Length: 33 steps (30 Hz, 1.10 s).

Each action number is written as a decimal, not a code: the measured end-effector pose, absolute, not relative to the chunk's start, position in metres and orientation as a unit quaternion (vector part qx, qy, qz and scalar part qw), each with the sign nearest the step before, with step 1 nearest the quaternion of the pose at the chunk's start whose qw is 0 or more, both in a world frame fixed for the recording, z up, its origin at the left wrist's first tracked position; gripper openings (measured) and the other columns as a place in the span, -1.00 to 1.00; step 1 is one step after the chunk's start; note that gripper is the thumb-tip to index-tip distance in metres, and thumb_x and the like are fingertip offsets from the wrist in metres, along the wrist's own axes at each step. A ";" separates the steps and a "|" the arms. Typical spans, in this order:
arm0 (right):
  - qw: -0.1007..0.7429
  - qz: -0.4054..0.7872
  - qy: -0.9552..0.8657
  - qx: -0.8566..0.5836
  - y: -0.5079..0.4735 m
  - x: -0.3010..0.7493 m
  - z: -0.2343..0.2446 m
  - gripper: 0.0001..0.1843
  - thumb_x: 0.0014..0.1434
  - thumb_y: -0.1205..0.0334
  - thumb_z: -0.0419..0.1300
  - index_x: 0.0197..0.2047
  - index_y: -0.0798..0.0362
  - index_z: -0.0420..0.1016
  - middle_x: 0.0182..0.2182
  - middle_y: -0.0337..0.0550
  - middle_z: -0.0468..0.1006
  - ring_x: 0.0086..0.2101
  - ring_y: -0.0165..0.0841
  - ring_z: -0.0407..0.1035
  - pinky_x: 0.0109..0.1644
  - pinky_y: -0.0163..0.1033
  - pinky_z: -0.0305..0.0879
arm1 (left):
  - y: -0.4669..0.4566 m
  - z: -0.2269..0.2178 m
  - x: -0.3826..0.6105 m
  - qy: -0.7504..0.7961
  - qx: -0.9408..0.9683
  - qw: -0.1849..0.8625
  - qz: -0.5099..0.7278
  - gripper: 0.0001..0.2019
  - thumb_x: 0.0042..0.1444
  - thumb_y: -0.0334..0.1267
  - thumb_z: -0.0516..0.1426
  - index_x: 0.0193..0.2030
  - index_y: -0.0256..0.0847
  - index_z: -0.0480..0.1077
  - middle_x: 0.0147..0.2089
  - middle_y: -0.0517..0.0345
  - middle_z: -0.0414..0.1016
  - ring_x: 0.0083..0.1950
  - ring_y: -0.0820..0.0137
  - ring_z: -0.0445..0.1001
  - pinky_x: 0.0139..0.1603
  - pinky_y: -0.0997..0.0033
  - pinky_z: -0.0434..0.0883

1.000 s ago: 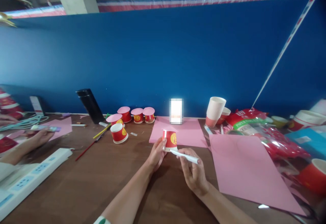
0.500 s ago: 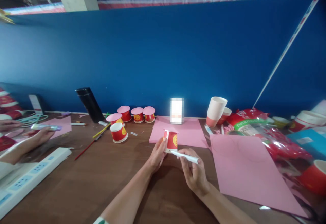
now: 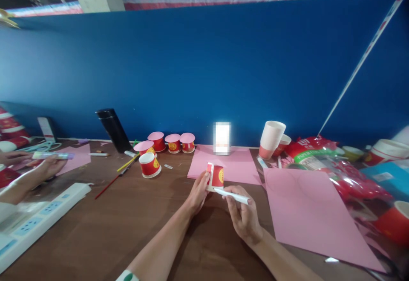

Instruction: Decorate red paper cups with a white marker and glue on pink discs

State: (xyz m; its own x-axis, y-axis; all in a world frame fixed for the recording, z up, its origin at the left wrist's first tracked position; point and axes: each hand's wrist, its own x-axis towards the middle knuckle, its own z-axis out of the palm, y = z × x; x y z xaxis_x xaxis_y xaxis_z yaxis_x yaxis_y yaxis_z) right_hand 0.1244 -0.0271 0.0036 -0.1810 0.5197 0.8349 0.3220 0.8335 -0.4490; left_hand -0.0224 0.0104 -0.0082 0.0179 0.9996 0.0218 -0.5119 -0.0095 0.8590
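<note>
Left hand: the left hand (image 3: 198, 193) grips the cup (image 3: 216, 176) from its left side, fingers closed on the wall.
Right hand: the right hand (image 3: 244, 217) is closed round a white stick (image 3: 231, 195); the stick's far tip meets the cup's lower rim.
Cup: red with a white band, tilted, held over the middle of the counter (image 3: 128, 230), just in front of the far pink sheet (image 3: 223, 166).
Open room: bare wood lies to the left of the forearms and toward the near edge. A large pink sheet (image 3: 306, 212) covers the right side, with bags and cups crowded beyond it.
Left edge: a power strip (image 3: 38, 223) lies there, and another person's hand (image 3: 47, 168) holds a small tube.
Back edge: a black flask (image 3: 111, 129), a row of pink-topped cups (image 3: 172, 141) and a white cup stack (image 3: 271, 138).
Writing: the cup carries a yellow round emblem, too small to read; the bag print is blurred.
Surface: dark brown wood.
Room: a blue wall rises behind the counter, bare concrete above it.
</note>
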 end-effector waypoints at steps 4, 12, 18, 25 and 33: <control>0.577 0.074 -0.764 -0.278 -0.027 0.124 0.004 -0.84 0.23 0.41 0.02 -0.12 0.06 0.29 -0.30 -0.05 0.51 -0.30 -0.30 0.44 -0.23 -0.12 0.41 | 0.011 -0.009 -0.022 0.345 0.355 0.620 0.609 -0.76 0.03 -0.04 0.14 -0.34 -0.19 0.38 -0.50 0.19 0.32 -0.49 0.44 0.21 -0.40 0.43 0.16; 0.582 0.052 -0.763 -0.277 -0.025 0.126 0.000 -0.82 0.22 0.39 0.05 -0.09 0.04 0.25 -0.28 -0.04 0.51 -0.27 -0.28 0.44 -0.23 -0.11 0.42 | 0.011 -0.008 -0.023 0.341 0.358 0.622 0.607 -0.76 0.05 -0.05 0.13 -0.32 -0.19 0.37 -0.45 0.17 0.37 -0.46 0.44 0.26 -0.40 0.45 0.20; 0.580 0.045 -0.763 -0.282 -0.025 0.127 -0.002 -0.80 0.22 0.40 0.05 -0.08 0.04 0.26 -0.27 -0.03 0.51 -0.25 -0.27 0.44 -0.23 -0.13 0.42 | 0.012 -0.011 -0.023 0.354 0.346 0.620 0.608 -0.73 0.02 -0.01 0.14 -0.36 -0.20 0.36 -0.49 0.20 0.35 -0.48 0.46 0.27 -0.38 0.44 0.22; 0.573 0.038 -0.764 -0.292 -0.027 0.127 0.004 -0.79 0.21 0.47 0.03 -0.11 0.04 0.27 -0.29 -0.06 0.51 -0.27 -0.29 0.44 -0.26 -0.16 0.41 | 0.012 -0.010 -0.023 0.353 0.355 0.619 0.604 -0.74 0.03 -0.02 0.13 -0.36 -0.19 0.37 -0.50 0.18 0.35 -0.46 0.42 0.29 -0.34 0.42 0.24; 0.585 0.048 -0.759 -0.283 -0.026 0.126 0.005 -0.79 0.20 0.46 0.04 -0.10 0.03 0.26 -0.30 -0.07 0.50 -0.30 -0.30 0.44 -0.28 -0.16 0.41 | 0.012 -0.009 -0.023 0.342 0.350 0.622 0.611 -0.75 0.04 -0.04 0.13 -0.38 -0.20 0.34 -0.49 0.22 0.32 -0.48 0.48 0.23 -0.37 0.46 0.21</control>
